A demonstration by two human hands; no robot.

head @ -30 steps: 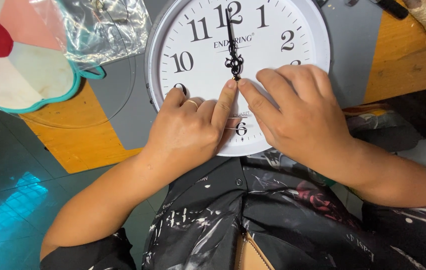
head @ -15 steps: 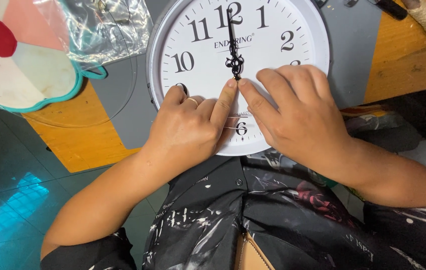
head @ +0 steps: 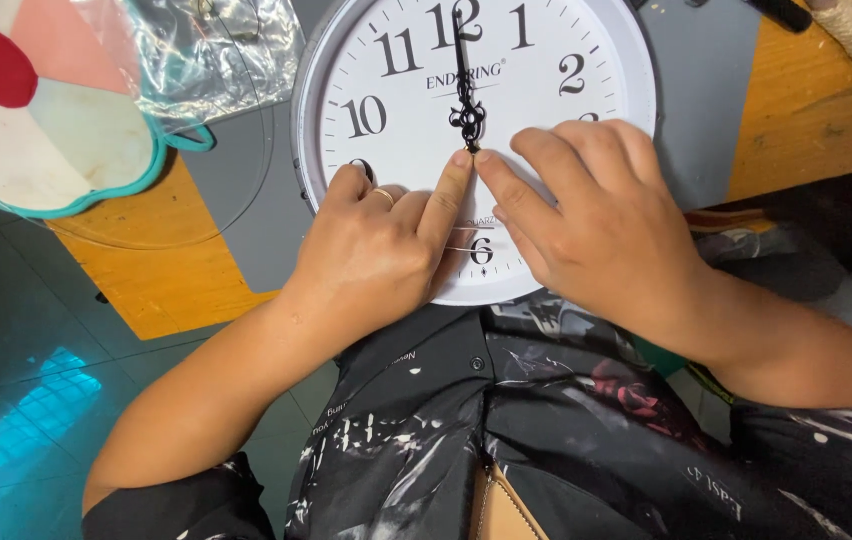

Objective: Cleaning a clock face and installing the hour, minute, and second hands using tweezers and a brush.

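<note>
A round white wall clock (head: 546,60) with black numerals lies face up on the table, its front cover off. Its black ornate hands (head: 466,110) point up toward the twelve. My left hand (head: 386,240) rests on the lower left of the dial, index fingertip just below the hub of the hands. My right hand (head: 596,220) lies on the lower right of the dial, its index fingertip touching the same spot beside the left one. Neither hand holds anything; the fingers press flat on the face.
A grey mat (head: 246,210) covers the orange wooden table (head: 806,110). A clear round cover (head: 236,130) and crumpled clear plastic bag (head: 216,50) lie left of the clock, with a pink, white and teal-rimmed item (head: 36,120) at far left. Dark tiled floor (head: 16,400) below.
Both hands stay on the dial near the hub; the left hand has shifted slightly up the face. The clock hands still point at twelve.
</note>
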